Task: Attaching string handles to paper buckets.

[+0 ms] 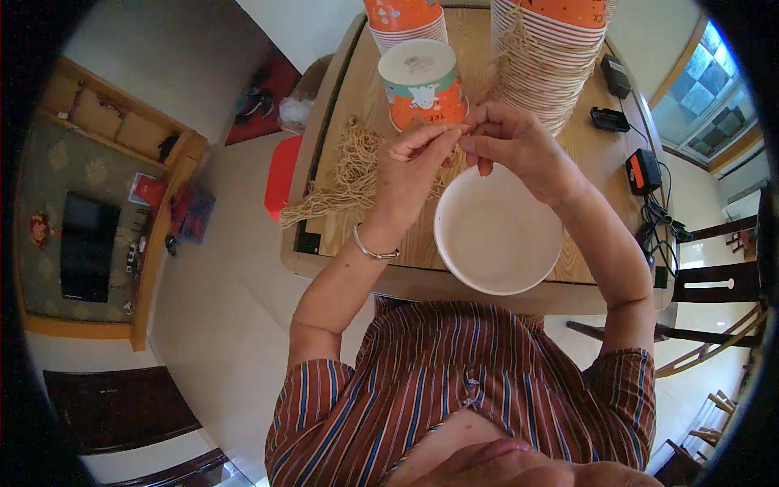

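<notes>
My left hand (pixel 412 165) and my right hand (pixel 519 150) meet fingertip to fingertip above the far rim of a white paper bucket (pixel 499 235). Both are closed in a pinch; whatever lies between the fingers is too small to make out. The bucket stands upright near the table's front edge, its pale inside showing. Beside my left hand lies a loose heap of tan string (pixel 353 166), trailing toward the table's left edge. Just beyond my hands, an orange and green paper bucket (pixel 422 89) sits upside down.
Behind it is a stack of orange buckets (pixel 406 20). A taller bucket stack (pixel 548 65) at the far right has tan strands hanging on it. Along the right edge lie a black and orange charger (pixel 643 172) and tangled black cables (pixel 659 223). A red stool (pixel 283 174) stands left of the table.
</notes>
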Available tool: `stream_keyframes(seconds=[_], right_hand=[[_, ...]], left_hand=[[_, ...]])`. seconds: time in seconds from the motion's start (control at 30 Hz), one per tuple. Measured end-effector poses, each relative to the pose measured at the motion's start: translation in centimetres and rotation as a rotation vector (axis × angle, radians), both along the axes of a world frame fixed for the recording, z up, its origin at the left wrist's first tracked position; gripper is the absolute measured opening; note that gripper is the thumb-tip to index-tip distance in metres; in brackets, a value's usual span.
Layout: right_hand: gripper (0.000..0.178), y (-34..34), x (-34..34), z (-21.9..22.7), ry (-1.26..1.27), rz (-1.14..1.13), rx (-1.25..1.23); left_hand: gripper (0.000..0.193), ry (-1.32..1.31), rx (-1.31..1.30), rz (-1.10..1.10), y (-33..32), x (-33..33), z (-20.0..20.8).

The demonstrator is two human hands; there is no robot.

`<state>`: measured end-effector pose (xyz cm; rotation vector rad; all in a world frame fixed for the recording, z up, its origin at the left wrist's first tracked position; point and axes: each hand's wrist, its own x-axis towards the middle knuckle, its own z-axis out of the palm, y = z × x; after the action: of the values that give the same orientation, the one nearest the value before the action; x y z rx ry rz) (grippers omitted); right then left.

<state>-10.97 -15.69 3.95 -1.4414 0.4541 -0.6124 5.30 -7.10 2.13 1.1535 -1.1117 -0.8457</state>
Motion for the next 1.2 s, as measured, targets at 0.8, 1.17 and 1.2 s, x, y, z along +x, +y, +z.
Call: stream_keyframes(seconds=[0.8, 1.17, 1.2], right_hand=[[0.004, 1.0, -0.4, -0.4, 0.012, -0.02, -0.224], [0.004, 1.0, 0.1, -0.6, 0.083, -0.054, -0.356], [0.008, 1.0, 0.0, -0.8, 0.074, -0.099, -0.368]], left_hand=[[0.041, -0.219, 0.218, -0.233, 0.2, 2.0, 1.9], [0.024, -0.14, 0.086, -0.299, 0.7, 2.7, 1.2], [0.021, -0.166, 0.1, -0.303, 0.6, 2.6, 1.2]])
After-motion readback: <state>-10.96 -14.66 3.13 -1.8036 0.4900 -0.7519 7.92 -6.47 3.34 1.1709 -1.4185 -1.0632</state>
